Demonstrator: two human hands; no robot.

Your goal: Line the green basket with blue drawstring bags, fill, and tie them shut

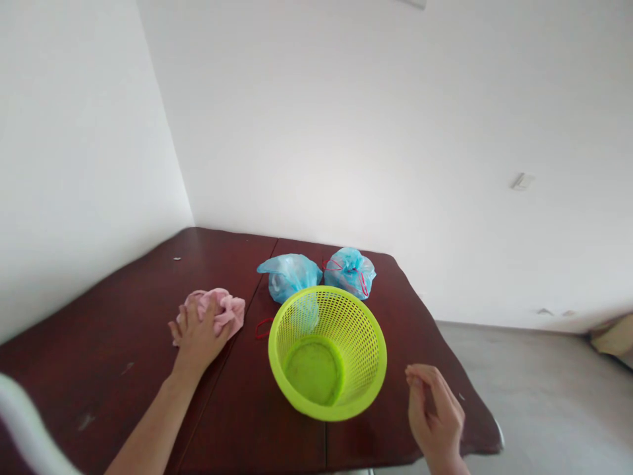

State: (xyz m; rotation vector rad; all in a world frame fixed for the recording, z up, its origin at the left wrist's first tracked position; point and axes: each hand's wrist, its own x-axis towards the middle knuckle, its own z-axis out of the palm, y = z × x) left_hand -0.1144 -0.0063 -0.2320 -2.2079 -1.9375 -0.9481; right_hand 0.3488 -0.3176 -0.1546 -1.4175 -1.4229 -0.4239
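Note:
My left hand (202, 333) rests on a bunched pink cloth (231, 310) on the left part of the table, its fingers bent over the folds and holding it. To the right of the basket, my right hand (435, 412) hovers near the table's right edge. Thumb and fingers are drawn together there, and no object shows between them. A lime-green plastic basket (316, 373) with mesh walls stands between my hands, tilted toward me, with nothing in it.
Behind the basket sit two blue plastic bags, a left one (293, 276) and a right one (350, 274) with red string. A red loop (263, 328) lies left of the basket. The dark red table (123, 310) meets white walls (316, 132); grey floor (519, 389) lies to its right.

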